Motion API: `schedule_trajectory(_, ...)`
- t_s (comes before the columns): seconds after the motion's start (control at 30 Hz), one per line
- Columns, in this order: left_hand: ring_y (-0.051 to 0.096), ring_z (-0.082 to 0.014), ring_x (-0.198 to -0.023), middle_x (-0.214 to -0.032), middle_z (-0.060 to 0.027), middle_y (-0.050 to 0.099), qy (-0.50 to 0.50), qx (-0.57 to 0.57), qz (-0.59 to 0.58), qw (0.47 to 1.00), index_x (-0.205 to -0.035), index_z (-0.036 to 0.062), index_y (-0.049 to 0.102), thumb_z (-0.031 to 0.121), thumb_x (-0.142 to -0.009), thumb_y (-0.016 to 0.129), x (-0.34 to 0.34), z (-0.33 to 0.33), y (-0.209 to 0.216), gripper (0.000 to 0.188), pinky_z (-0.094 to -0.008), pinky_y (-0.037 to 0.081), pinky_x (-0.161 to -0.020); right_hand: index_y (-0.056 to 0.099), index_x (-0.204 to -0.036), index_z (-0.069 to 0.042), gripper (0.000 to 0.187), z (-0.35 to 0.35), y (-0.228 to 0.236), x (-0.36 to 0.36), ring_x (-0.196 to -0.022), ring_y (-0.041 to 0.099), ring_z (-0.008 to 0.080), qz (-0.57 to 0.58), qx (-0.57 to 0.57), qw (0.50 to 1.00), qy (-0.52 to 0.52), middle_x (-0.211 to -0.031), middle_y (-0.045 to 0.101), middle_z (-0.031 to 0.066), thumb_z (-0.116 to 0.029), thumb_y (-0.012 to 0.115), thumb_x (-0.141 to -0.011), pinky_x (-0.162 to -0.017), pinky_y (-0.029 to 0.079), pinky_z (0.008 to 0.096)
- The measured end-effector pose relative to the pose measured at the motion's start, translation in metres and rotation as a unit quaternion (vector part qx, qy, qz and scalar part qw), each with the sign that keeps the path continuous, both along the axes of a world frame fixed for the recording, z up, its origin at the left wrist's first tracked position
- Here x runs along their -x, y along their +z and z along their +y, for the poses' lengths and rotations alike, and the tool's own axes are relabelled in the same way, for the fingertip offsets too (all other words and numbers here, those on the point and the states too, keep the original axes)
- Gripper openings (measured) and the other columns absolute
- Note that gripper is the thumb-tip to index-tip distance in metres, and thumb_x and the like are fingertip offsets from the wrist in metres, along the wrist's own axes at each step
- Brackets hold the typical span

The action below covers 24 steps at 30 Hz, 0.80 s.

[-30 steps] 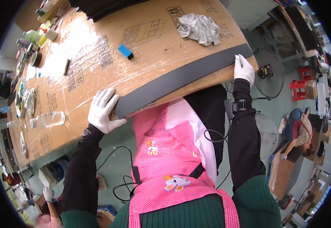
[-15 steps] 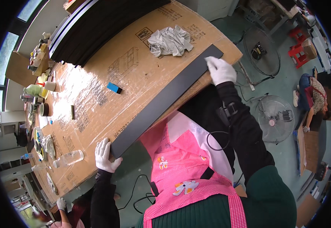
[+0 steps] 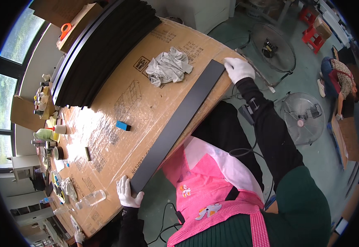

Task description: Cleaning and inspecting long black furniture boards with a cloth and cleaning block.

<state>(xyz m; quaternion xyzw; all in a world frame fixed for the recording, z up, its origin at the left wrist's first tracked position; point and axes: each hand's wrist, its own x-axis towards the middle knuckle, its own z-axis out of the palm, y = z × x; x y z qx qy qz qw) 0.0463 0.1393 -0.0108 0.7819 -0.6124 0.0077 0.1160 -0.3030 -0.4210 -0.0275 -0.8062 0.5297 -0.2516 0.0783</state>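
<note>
A long dark grey board [image 3: 179,123] lies slantwise along the near edge of the cardboard-covered table [image 3: 105,140]. At its lower left end my left hand [image 3: 129,192], in a white glove, grips the corner, fingers on one side and thumb on the other. My right hand [image 3: 240,69], also gloved in white, holds the far right end by its corner with the fingers bent together. Beyond the board lie a crumpled grey-white cloth [image 3: 169,66] and a small blue block with a black end [image 3: 123,125].
A stack of black strips [image 3: 109,53] fills the far left of the table. Bottles [image 3: 60,129] and a clear plastic bottle [image 3: 91,199] stand or lie leftward. Floor fans [image 3: 303,118] are at the right. A person [image 3: 339,80] bends over cardboard; another gloved hand [image 3: 79,236] shows lower left.
My view has turned, so the scene sits lower at the left. Both hands remain at the board's ends; the right hand has shifted outward from the board's face to its end corner.
</note>
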Motion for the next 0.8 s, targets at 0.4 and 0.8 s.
schedule_trajectory(0.4,0.049,-0.0452,-0.131,-0.14,-0.0273,0.054,0.03,-0.063,0.013,0.997,-0.128,-0.0053,0.057,0.045,-0.07,0.075,0.003,0.002,0.013,0.079,-0.0547,0.033,-0.114,0.067,-0.104,-0.018,0.022,0.095,0.024,-0.075,-0.091,0.069,0.0316,0.083,-0.112,0.946,0.293,-0.094,0.07,0.011,-0.035,0.058,-0.093,-0.08,0.055,0.0444)
schedule_trajectory(0.8,0.047,-0.0431,-0.133,-0.143,-0.0279,0.049,0.041,-0.045,-0.022,0.998,-0.137,-0.006,0.05,0.046,-0.076,0.073,0.017,-0.048,0.051,0.083,-0.0544,0.031,-0.114,0.075,-0.11,-0.01,0.035,0.044,0.067,-0.16,-0.098,0.07,0.0298,-0.116,-0.233,0.947,0.187,-0.104,0.074,0.0134,-0.04,0.068,-0.092,-0.089,0.052,0.0371)
